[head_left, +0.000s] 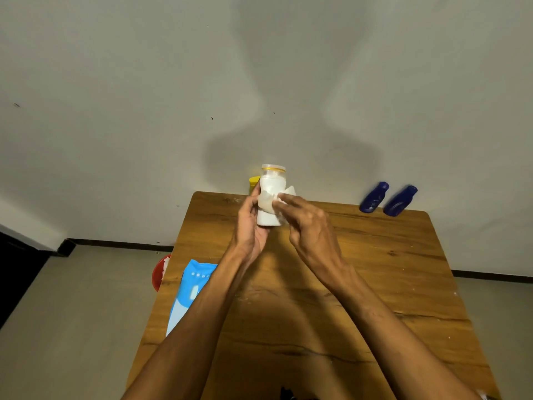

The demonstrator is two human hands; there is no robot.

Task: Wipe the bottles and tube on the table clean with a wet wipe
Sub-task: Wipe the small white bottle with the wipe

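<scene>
Wiping in hand. My left hand (250, 226) grips the clear-capped white plastic bottle (272, 184) above the wooden table (375, 269); my right hand (310, 226) pinches the white wet wipe (267, 201) against it. Next, likely: rotate bottle.

So the white bottle (269, 197) mid-frame has a clear cap with a yellow band, and the wipe (285, 197) is white too. There's a yellow item (253, 181) behind it. Two dark blue bottles (374, 197) (401, 200) on the right. The table (375, 269) is brown woodgrain with dark streaks. Lower left: a light blue pack (187, 295) with white dots, and a red bowl (158, 274).

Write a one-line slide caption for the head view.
Left hand holds a white bottle while the right hand presses a wet wipe against it.
</scene>
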